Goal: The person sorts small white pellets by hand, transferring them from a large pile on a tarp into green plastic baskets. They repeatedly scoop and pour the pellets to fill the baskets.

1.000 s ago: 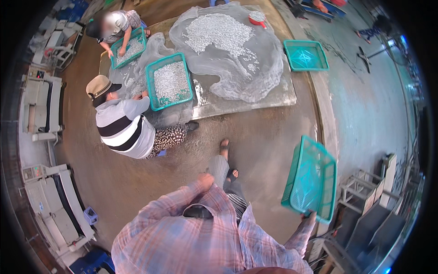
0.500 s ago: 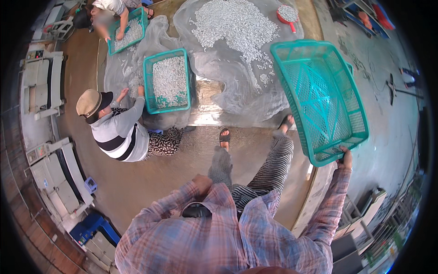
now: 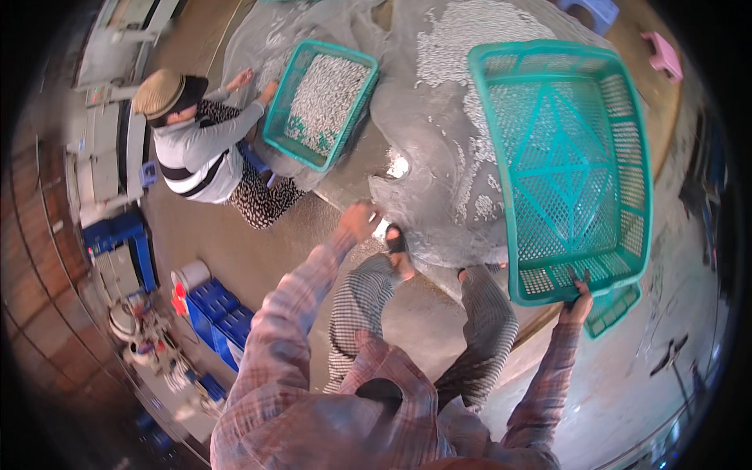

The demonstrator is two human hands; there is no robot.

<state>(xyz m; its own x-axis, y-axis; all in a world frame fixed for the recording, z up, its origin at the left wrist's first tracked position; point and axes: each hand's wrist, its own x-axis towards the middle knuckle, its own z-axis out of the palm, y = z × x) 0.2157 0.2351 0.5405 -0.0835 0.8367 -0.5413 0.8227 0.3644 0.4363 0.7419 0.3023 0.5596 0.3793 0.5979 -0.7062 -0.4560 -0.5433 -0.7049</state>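
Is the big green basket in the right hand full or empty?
Empty. The basket shows its bare, holey bottom with nothing lying inside, while the right hand grips its edge.

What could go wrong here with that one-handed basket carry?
1. Only the right hand grips the basket, at its near end; the left hand is off it, so it could tip or slip.
2. The left foot is close to the netting; it might snag.
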